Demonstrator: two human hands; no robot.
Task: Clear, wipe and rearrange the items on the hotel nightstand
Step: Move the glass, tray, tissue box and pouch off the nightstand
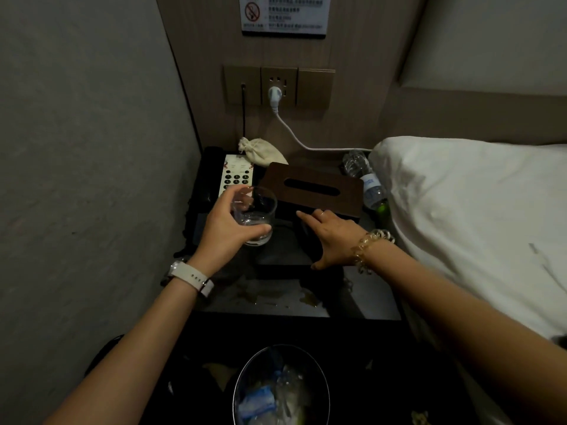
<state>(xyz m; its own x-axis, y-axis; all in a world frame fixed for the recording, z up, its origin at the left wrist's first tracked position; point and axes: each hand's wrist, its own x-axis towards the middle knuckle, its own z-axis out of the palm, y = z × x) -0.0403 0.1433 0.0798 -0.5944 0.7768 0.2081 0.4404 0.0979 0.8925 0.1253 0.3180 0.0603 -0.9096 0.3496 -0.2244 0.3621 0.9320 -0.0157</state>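
The dark worktop (276, 299) shows spills; your left hand (227, 228) grips the glass (256, 213), so keep it upright while your open right hand (331, 237) reaches the tissue box (310, 188).

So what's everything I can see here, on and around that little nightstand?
nightstand: one, dark glossy top with spill marks near its front edge
glass: one, clear, held above the nightstand's left part
tissue box: one, dark brown, middle rear
phone: one, white keypad on a black body, rear left
pouch: one, cream cloth, rear, by the wall
water bottle: one, clear plastic, lying at the right edge by the bed
plug and cable: one, white, in the wall socket
pillow: one, white, right
bin: one, dark, below in front, with rubbish inside
left hand: grips the glass; white watch on the wrist
right hand: fingers straight, in front of the tissue box; bead bracelet on the wrist
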